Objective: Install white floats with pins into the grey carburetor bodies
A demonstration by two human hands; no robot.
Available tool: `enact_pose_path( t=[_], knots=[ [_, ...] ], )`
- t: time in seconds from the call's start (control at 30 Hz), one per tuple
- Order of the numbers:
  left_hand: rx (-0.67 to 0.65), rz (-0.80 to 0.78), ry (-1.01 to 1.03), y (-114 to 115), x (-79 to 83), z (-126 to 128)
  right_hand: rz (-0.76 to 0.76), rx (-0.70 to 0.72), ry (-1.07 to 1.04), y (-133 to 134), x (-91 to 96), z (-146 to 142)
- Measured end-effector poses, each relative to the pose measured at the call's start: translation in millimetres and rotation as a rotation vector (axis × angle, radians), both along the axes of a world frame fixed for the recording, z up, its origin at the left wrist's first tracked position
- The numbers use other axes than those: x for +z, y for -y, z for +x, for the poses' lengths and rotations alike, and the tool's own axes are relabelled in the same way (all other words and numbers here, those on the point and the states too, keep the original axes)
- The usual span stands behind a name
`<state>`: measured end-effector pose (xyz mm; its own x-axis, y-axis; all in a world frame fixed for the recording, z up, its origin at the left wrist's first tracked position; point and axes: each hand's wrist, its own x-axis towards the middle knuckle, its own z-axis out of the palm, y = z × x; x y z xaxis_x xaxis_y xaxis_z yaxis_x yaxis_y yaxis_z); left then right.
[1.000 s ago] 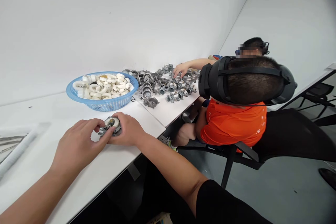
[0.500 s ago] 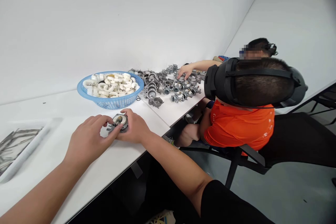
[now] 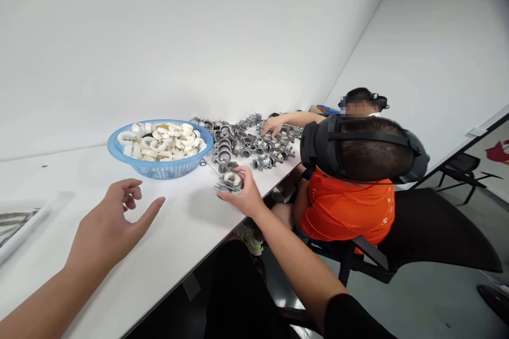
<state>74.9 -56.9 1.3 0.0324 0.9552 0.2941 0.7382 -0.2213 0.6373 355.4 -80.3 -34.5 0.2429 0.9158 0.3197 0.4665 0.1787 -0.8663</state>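
Note:
My right hand grips a grey metal housing with a white ring seated in it, held above the table close to a spread of similar housings. My left hand hovers over the table with thumb and fingers apart and nothing in it. Behind it stands a blue plastic basket heaped with white ring-shaped parts.
A co-worker in an orange shirt and black headset sits to the right, one hand among the housings. Farther back is another person. At the left edge lies a white tray with thin strips.
My left hand has let go of the housing and moved left, its fingers opening. My right hand has carried the housing rightward toward the other housings. The view has shifted slightly.

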Motion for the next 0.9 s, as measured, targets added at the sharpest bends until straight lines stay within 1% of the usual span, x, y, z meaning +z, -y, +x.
enact_pose_path(
  t=[0.07,0.13,0.2,0.3,0.4,0.63,0.73,0.9],
  knots=[
    [-0.01,-0.03,-0.006,-1,-2.4,0,0.015,-0.148,0.021,6,-2.7,28],
    [-0.026,-0.054,-0.017,-3,-5.7,0,0.059,-0.3,0.088,12,-7.6,50],
    [-0.049,-0.074,-0.029,-6,-10.0,-1,0.106,-0.375,0.137,16,-13.9,64],
    [-0.088,-0.123,-0.051,-13,-16.5,-3,0.119,-0.391,0.126,16,-21.4,72],
    [-0.107,-0.164,-0.065,-17,-17.9,-6,0.075,-0.406,0.116,13,-22.3,71],
    [-0.094,-0.214,-0.079,-11,-2.6,-7,0.027,-0.471,0.166,6,-17.9,70],
    [-0.108,-0.199,-0.09,-12,-5.9,-6,0.038,-0.494,0.189,4,-20.4,71],
    [-0.12,-0.105,-0.061,-15,-17.4,-4,0.082,-0.536,0.235,-3,-22.3,71]
  ],
)
